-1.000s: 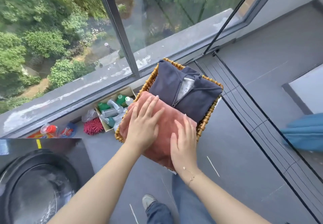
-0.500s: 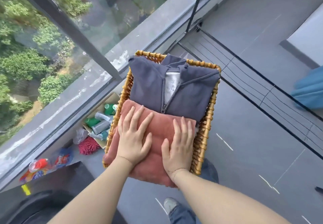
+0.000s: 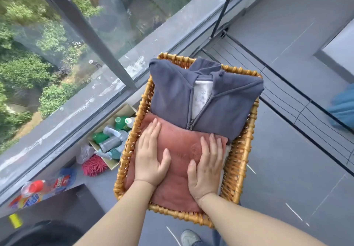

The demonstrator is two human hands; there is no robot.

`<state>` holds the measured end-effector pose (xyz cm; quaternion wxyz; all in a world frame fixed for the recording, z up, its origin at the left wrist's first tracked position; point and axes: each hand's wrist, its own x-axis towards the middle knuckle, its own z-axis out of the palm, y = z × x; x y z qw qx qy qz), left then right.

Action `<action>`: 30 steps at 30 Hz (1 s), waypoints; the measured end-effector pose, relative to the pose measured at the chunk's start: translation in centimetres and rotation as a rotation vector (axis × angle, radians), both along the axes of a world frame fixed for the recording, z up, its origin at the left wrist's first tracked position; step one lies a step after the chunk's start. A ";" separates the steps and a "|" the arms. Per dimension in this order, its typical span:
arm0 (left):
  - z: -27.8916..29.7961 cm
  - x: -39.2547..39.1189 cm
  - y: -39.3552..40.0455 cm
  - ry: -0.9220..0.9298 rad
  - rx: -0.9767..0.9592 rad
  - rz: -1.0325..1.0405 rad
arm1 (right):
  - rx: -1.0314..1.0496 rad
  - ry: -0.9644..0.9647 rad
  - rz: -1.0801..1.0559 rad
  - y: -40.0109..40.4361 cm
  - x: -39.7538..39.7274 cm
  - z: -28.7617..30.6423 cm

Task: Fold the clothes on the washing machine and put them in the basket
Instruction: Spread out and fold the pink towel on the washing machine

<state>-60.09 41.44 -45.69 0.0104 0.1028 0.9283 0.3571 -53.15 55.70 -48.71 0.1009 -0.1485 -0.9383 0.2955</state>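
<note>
A wicker basket (image 3: 241,161) stands on the grey floor by the window. Its far half holds a folded grey-blue zip hoodie (image 3: 172,96). A folded terracotta-pink garment (image 3: 182,150) fills the near half, its far edge tucked against the hoodie's hem. My left hand (image 3: 149,157) lies flat on the pink garment's left side, fingers straight and pressing down. My right hand (image 3: 206,167) presses flat on its right side. The dark washing machine (image 3: 57,211) shows at the lower left corner.
A cardboard box of bottles (image 3: 113,138) sits left of the basket, with a pink mop head (image 3: 93,166) and detergent packs (image 3: 32,194) beside it. Window glass runs along the left. A blue cloth (image 3: 342,109) is at the right edge. My shoe (image 3: 189,238) is below.
The pink garment has gone from hanging over the basket's near rim to lying down inside it. Both hands moved with it and spread apart, pressing it flat. The view swung closer over the basket.
</note>
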 end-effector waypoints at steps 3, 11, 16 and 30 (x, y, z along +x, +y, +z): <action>0.0 0.1 0.0 -0.044 0.029 0.119 | -0.029 0.030 -0.023 0.0 0.0 0.2; 1.3 0.7 0.2 -0.120 -0.035 0.202 | -0.449 0.000 -0.220 1.0 1.3 1.5; 3.2 0.5 0.2 -0.260 -0.025 0.187 | -0.564 -0.145 -0.229 1.6 1.1 3.9; 18.2 -1.4 3.6 -0.634 -0.205 0.317 | -1.033 -0.671 -0.530 9.0 -7.9 20.9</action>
